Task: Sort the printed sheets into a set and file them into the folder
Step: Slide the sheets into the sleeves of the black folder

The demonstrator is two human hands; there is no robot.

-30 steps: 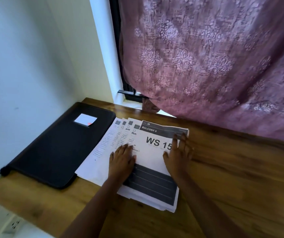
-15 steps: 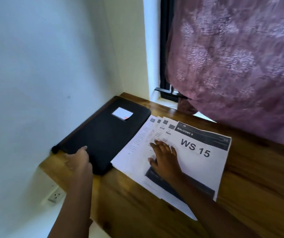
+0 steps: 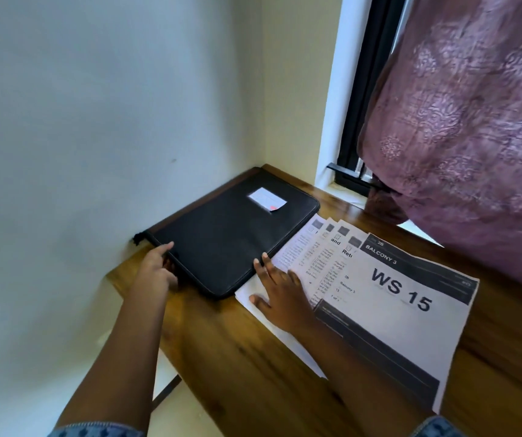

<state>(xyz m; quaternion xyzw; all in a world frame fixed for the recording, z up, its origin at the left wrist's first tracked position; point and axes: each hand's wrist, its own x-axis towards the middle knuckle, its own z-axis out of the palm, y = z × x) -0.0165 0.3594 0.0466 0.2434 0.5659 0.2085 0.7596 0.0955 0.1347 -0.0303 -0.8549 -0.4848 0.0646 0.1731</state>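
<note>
One black folder (image 3: 228, 244) carries one white label (image 3: 267, 200). At its three o'clock, five printed sheets (image 3: 395, 288) show fanned headers. Two hands: left hand (image 3: 155, 269), right hand (image 3: 281, 294). One curtain (image 3: 461, 121).

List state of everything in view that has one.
Folder, closed, flat on desk.
Sheets, fanned out beside folder, unfiled.
Left hand, on folder's near corner; grip unclear.
Right hand, open, flat on sheets.
Curtain, drawn across window.

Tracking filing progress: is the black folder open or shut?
Shut: the folder lies flat, cover closed; the sheets lie fanned outside it.
</note>
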